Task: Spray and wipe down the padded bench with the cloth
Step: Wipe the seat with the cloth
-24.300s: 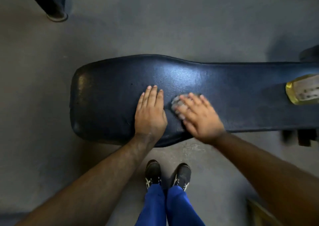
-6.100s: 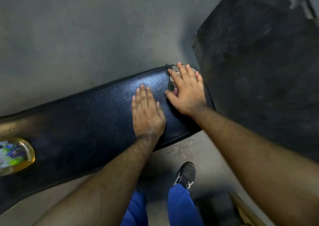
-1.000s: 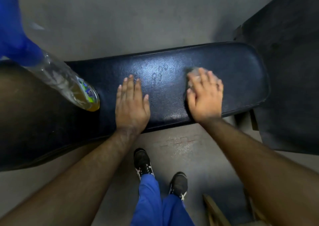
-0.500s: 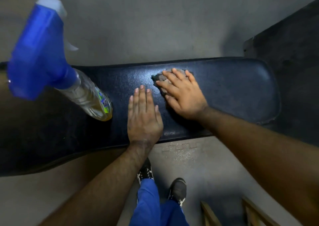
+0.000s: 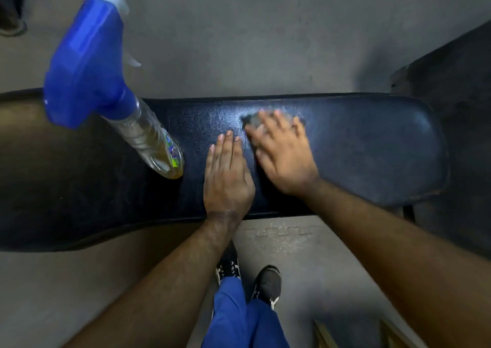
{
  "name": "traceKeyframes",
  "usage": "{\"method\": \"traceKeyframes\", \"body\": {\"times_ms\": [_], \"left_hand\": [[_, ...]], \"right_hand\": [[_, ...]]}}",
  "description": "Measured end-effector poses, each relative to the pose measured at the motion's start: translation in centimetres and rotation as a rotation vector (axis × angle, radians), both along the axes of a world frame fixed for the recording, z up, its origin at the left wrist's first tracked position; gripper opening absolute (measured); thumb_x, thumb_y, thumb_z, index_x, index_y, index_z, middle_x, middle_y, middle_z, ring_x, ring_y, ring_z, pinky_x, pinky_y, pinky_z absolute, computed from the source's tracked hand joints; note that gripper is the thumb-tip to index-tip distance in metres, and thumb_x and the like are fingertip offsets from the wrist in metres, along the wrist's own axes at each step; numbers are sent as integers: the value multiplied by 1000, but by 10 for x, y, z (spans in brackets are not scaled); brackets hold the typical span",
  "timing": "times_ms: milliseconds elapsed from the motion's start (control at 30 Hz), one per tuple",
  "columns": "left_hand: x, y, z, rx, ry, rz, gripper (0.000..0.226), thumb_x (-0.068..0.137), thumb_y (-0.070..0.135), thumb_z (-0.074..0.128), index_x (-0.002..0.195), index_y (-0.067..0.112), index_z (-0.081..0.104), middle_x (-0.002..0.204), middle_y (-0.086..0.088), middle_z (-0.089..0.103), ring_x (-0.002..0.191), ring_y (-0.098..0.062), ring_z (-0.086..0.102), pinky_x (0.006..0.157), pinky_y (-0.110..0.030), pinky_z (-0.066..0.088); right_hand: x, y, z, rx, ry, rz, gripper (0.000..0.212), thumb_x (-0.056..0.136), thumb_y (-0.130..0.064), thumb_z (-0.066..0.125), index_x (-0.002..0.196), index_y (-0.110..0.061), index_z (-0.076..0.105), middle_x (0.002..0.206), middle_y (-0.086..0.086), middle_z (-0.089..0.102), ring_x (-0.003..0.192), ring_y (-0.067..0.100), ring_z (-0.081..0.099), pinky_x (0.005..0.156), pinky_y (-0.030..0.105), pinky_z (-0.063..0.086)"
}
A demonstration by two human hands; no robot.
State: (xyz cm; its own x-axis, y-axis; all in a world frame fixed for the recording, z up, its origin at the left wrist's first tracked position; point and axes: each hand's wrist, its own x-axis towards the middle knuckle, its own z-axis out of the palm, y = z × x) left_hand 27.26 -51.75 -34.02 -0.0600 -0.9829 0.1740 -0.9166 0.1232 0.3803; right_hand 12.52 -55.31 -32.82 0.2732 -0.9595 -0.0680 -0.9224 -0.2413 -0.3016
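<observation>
While the left hand [image 5: 228, 180] lies flat with straight fingers on the padded bench [image 5: 372, 148], the right hand [image 5: 284, 156] beside it presses a grey cloth [image 5: 252, 121] under spread fingers; motion blur hides most of the cloth. Left of the hands a spray bottle [image 5: 111, 87] stands on the bench.

The padded bench [image 5: 358, 148], dark blue-black and grained, runs left to right with a rounded right end and a shiny patch near its far edge. A small grey cloth [image 5: 252, 121] lies flat there, while a clear spray bottle [image 5: 148, 140] with blue trigger head stands on the padding left of centre.
</observation>
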Motion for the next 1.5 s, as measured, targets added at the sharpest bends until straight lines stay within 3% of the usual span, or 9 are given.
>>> {"method": "traceKeyframes", "body": {"times_ms": [67,233,367,533,700,833,1000,1133,1500], "left_hand": [[3,-1,3,17,67,10,49,92,12,42,137,-3,51,146,-18,48,139,-30,41,120,-42,22],[17,9,12,45,82,-53,50,88,10,44,136,-2,52,144,-18,50,138,-31,42,118,-44,26],[34,35,9,51,-84,-79,50,89,11,46,136,-3,51,146,-21,47,139,-33,41,118,-45,27],[51,44,5,75,-169,-92,52,96,18,39,144,-2,42,153,-20,36,144,-32,31,121,-44,21],[60,39,-7,25,-157,-138,51,95,16,40,142,-4,44,151,-22,38,143,-34,33,119,-48,23],[58,37,-8,12,-144,-115,50,97,17,39,142,-4,43,151,-21,39,143,-34,33,120,-46,20],[56,37,-5,23,-75,-77,50,97,20,39,140,-3,47,150,-19,41,142,-31,36,120,-44,22],[53,36,-3,45,-26,-56,50,97,22,41,140,-2,48,150,-16,42,143,-29,35,120,-44,23],[60,36,12,142,130,-66,50,92,12,46,141,-1,47,150,-16,43,143,-27,34,122,-40,19]], "right_hand": [[-31,28,1,7,15,258,57,94,-41,39,150,-31,42,163,3,33,151,29,25,122,55,14],[-17,60,-5,-5,70,-476,59,97,-47,37,151,-25,40,162,11,33,150,36,26,120,60,16],[-19,97,-9,-74,70,286,54,100,-45,38,150,-26,44,161,9,35,149,34,29,119,59,22],[-3,76,-10,-46,57,-423,57,98,-44,38,151,-25,42,161,12,34,149,37,28,119,60,16],[12,96,-9,-96,-5,344,58,94,-48,48,148,-28,46,160,7,38,148,32,32,119,59,21],[16,27,-8,-18,7,-332,57,95,-46,41,148,-27,45,161,7,36,150,33,28,119,63,17],[27,11,1,6,-34,288,55,97,-43,35,149,-31,45,161,2,36,151,29,26,121,59,15],[51,-36,0,53,0,-216,55,96,-42,35,149,-33,44,162,2,33,152,30,24,122,57,10],[66,-12,3,-7,-22,152,54,97,-41,34,149,-31,45,161,2,36,150,29,27,121,56,12]]}}
